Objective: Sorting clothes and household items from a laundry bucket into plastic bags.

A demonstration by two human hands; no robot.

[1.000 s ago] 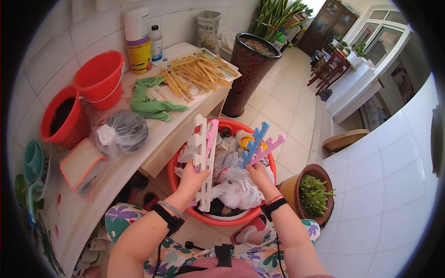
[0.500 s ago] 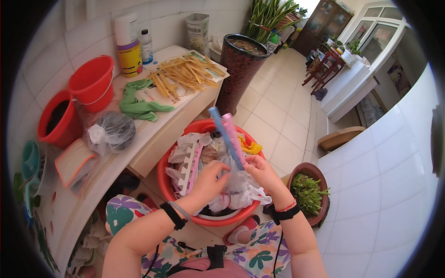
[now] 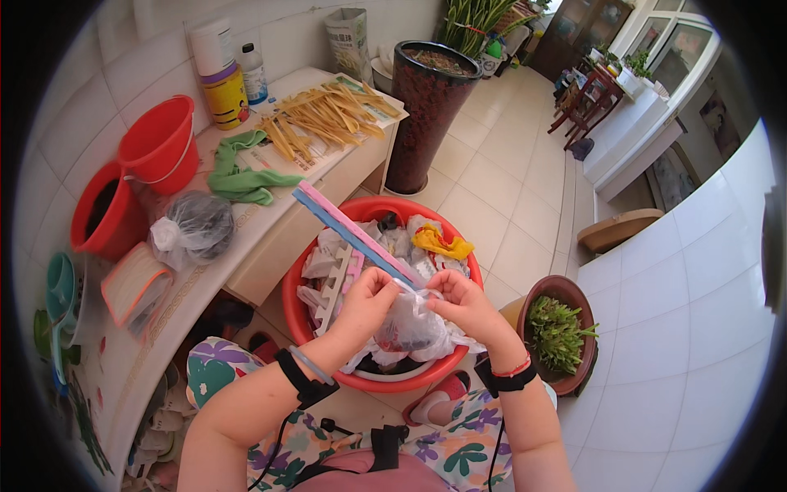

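A pink strip [image 3: 361,233] and a blue strip [image 3: 346,236], long and narrow, lie side by side, slanting over the red tub [image 3: 291,287]. Their lower ends reach between my hands, at a thin clear plastic bag [image 3: 406,321]. My left hand [image 3: 369,302] pinches the bag's edge, fingertips closed. Beside it my right hand [image 3: 469,307] also has its fingers closed on the bag's gathered top. Whether the right fingers also grip the strip ends is hidden. Below, the tub holds crumpled plastic bags, a yellow bag [image 3: 443,243] and a white toothed strip [image 3: 336,287].
On the counter [image 3: 238,238] at left stand red buckets [image 3: 160,148], a bagged dark bundle [image 3: 197,230], a green cloth [image 3: 246,172] and dried yellowish strips [image 3: 328,119]. A tall dark planter [image 3: 426,115] stands beyond the tub. A potted plant [image 3: 557,328] sits at right.
The pink and blue strips have tipped from nearly upright to slanting left. My left hand has closed on the plastic bag, next to my right hand.
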